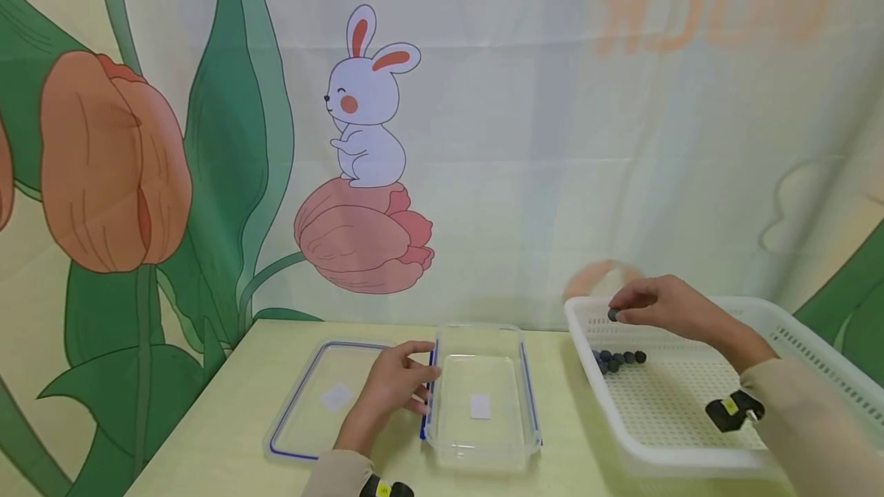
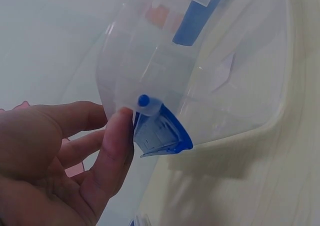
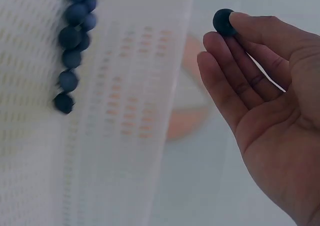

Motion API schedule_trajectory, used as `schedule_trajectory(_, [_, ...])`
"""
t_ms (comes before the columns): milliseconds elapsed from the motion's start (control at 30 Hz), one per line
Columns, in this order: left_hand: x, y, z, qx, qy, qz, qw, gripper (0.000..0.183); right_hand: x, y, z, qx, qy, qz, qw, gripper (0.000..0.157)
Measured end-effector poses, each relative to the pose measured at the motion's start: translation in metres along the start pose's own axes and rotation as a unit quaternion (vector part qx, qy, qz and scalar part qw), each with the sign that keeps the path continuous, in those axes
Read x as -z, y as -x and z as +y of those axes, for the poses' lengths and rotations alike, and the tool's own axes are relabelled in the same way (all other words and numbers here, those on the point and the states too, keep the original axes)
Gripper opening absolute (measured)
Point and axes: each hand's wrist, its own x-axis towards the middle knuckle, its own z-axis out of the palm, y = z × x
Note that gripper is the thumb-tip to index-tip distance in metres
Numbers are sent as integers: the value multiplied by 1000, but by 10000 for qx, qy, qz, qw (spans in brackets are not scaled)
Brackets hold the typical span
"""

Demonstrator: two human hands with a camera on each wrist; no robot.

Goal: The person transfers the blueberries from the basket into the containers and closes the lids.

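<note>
My left hand (image 1: 397, 382) grips the left wall of a clear plastic food container (image 1: 493, 439) on the table. In the left wrist view, the thumb lies on one side of the rim beside a blue clip (image 2: 162, 128), with fingers behind the wall. My right hand (image 1: 670, 309) pinches one dark blueberry (image 3: 223, 22) between thumb and fingertips, raised over the far left corner of a white plastic basket (image 1: 611, 416). Several more blueberries (image 1: 615, 364) lie in a cluster on the basket floor, along its left side.
A clear lid with a blue seal (image 1: 293, 424) lies flat to the left of the container, partly behind my left forearm. The pale yellow table (image 1: 214, 436) ends at a printed curtain (image 1: 497, 175) with tulips and a rabbit. The basket's raised walls stand at the right.
</note>
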Motion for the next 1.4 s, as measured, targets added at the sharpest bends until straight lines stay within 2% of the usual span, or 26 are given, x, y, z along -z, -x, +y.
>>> schedule_trajectory(267, [0, -1, -2, -61, -12, 40, 10000, 50, 2, 5, -33, 258, -86, 531, 9982, 20])
schedule_trajectory(567, [0, -3, -5, 3, 87, -19, 10000, 51, 0, 20, -64, 149, -280, 890, 9955, 25])
schedule_trajectory(800, [0, -2, -4, 8, 41, 2, 10000, 51, -10, 28, -89, 94, -567, 1187, 9913, 26])
schedule_trajectory(1100, [0, -1, -3, 22, 33, 3, 10000, 51, -35, 30, -107, 403, -1143, 1261, 9846, 23])
schedule_trajectory(1400, [0, -1, -3, -41, 59, -20, 10000, 51, -62, 28, -114, 460, -1664, 1064, 9792, 25])
